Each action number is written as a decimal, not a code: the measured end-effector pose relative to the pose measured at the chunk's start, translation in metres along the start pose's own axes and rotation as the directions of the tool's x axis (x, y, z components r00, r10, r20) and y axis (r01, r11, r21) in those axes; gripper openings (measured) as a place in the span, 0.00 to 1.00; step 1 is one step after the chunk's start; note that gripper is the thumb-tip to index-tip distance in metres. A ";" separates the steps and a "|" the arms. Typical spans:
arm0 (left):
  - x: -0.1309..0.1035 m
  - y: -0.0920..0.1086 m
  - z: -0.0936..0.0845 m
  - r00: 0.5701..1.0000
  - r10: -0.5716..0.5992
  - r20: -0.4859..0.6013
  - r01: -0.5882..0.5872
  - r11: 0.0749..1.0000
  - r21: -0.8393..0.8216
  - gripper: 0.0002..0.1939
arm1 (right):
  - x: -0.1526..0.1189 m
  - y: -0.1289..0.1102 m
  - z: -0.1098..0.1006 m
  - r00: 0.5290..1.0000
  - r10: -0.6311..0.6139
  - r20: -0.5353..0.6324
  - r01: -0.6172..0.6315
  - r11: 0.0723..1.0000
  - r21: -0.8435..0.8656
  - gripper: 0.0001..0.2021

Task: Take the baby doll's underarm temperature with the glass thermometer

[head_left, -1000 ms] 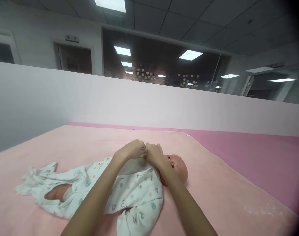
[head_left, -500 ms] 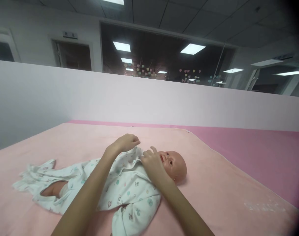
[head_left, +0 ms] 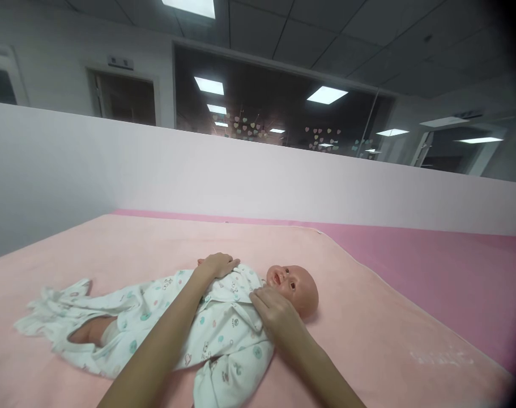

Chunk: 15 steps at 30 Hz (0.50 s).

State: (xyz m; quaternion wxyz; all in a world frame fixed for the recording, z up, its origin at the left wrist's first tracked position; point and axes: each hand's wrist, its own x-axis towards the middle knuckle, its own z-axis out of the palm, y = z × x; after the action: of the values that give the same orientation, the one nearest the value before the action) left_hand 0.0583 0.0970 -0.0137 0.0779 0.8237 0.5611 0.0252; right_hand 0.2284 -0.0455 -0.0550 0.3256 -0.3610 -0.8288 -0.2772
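A baby doll (head_left: 298,289) lies on its back with its bald head to the right. It wears a white romper (head_left: 224,326) printed with small coloured figures and dots, the front overlapping across the chest. My left hand (head_left: 220,265) rests on the far side of the doll's chest, fingers stretched over the cloth. Close to the doll's chin, my right hand (head_left: 277,309) has its fingers together at the romper's neckline, closed on the fabric edge; its thumb is hidden. A bare leg (head_left: 88,331) shows through an opening in the romper's lower part.
A pale pink blanket (head_left: 368,317) lies under the doll, over a darker pink surface (head_left: 431,266). A white partition (head_left: 258,175) runs along the back. Behind it are a window (head_left: 278,102) with heart stickers and a doorway (head_left: 128,99).
Both hands have come down onto the romper: the left from above the far side, the right from raised fingers near the doll's mouth. The romper's front now lies flatter over the chest.
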 end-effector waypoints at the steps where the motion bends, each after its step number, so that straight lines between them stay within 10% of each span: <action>1: 0.001 -0.001 0.000 1.000 -0.001 0.005 0.001 1.000 -0.003 0.31 | -0.002 -0.003 -0.003 1.000 0.013 -0.021 -0.012 0.999 0.042 0.13; 9: 0.002 0.004 0.000 1.000 0.010 0.022 -0.010 1.000 -0.003 0.32 | -0.014 -0.015 -0.022 0.997 0.046 0.064 -0.061 0.965 0.253 0.13; 15: 0.000 0.005 -0.002 0.999 0.000 0.033 0.000 1.000 -0.012 0.32 | -0.007 0.002 -0.006 0.982 0.148 -0.118 -0.136 0.985 0.105 0.13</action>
State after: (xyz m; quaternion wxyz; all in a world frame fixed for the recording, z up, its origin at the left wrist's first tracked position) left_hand 0.0626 0.0950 -0.0113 0.0921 0.8234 0.5597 0.0148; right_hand 0.2356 -0.0510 -0.0560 0.4129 -0.3852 -0.7911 -0.2352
